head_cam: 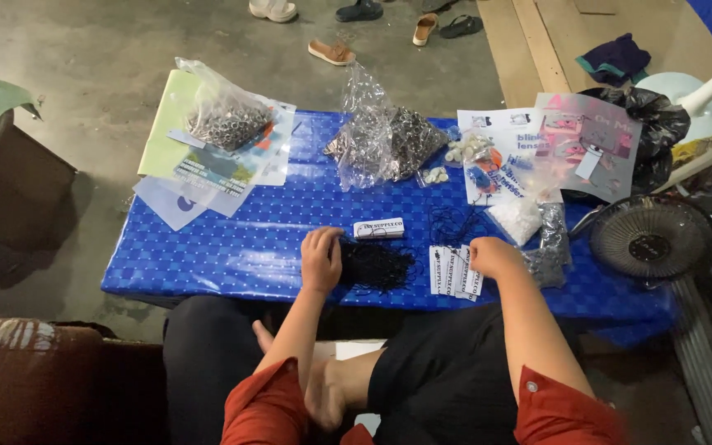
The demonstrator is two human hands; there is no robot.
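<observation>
Resting on a glossy blue checked tabletop [232, 239]: left hand [321, 259], fingers curled down onto the near edge of a tangled heap of thin black cord [379, 265], matte and wiry, spreading rightwards from that hand. Right hand [494, 255], fingers bent over a fan of white card tags [453, 280], long axes running away from the body; actual grip hard to make out. Beyond the cord: a flat white tag stack [379, 227], lying crosswise; a crinkled clear bag of small metal rings [389, 140].
</observation>
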